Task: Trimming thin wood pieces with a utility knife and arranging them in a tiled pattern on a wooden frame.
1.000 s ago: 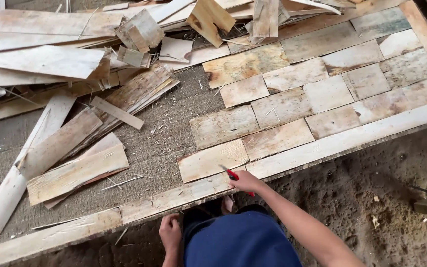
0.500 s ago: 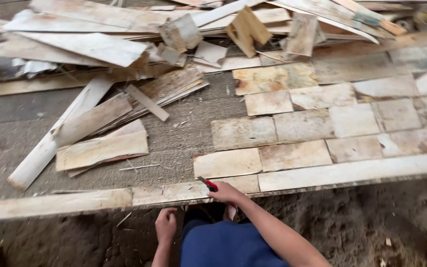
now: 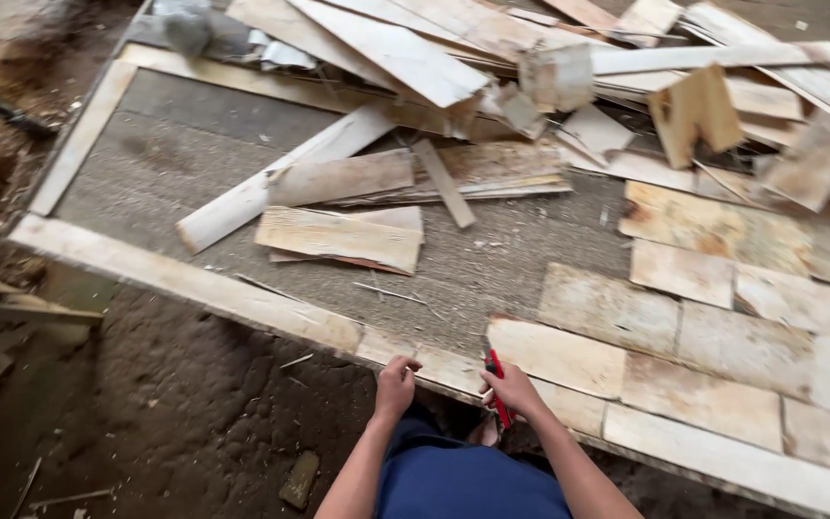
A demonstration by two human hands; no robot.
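The person's right hand [image 3: 513, 389] is sitting at the near edge of the wide, grey, rough-surfaced table [image 3: 242, 144]. Its grip is closing around a slim red-handled tool [image 3: 497, 389], the red shaft running between the fingers and pointing back toward the body; what kind of tool it is cannot be told. The tool is lying just over the long pale wooden edge strip [image 3: 194, 284] that is bordering the table's near side, at the point where a flat pale veneer rectangle [image 3: 557, 354] is beginning.

The left hand [image 3: 396, 384] is resting just beside the right one, fingers curling loosely over the same edge strip, holding nothing. The two hands are near each other but apart. Below them a blue garment [image 3: 463, 481] is showing, over dark earthen floor [image 3: 194, 413].

To the right of the hands, a patchwork of flat veneer pieces [image 3: 722, 317] is lying edge to edge on the table, in rows, touching one another. To the left, the table surface is showing bare grey, with one short pale board [image 3: 338, 237] lying flat on it, well apart from the hands, and a long narrow white slat [image 3: 280, 183] slanting behind it. Along the far side, a loose heap of pale wood offcuts and strips [image 3: 530, 58] is piling up, pieces overlapping and tilting at many angles.
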